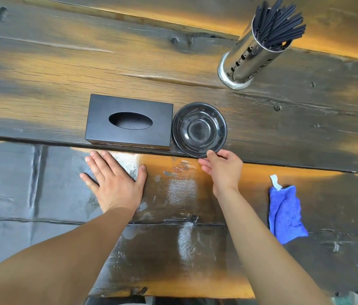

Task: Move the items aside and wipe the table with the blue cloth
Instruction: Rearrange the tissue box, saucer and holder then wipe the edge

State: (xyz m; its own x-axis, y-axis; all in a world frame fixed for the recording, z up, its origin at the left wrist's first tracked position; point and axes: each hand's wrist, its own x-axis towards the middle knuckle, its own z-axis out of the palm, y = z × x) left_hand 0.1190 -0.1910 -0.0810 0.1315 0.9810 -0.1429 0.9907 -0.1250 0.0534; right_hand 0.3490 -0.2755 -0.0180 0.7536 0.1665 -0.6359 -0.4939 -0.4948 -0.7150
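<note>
dark wood table [41, 62] carrying everything. lying flat and spread on the boards just in front of the black tissue box [129, 122], left hand [114, 181], gripping nothing. sitting right beside the box and touching it, black dish [199, 129]. pinching the dish's near rim, right hand [223, 169]. lying crumpled well to the right of the box, blue cloth [284, 214]. standing behind and to the right, steel holder [250, 56] of black sticks.
</note>
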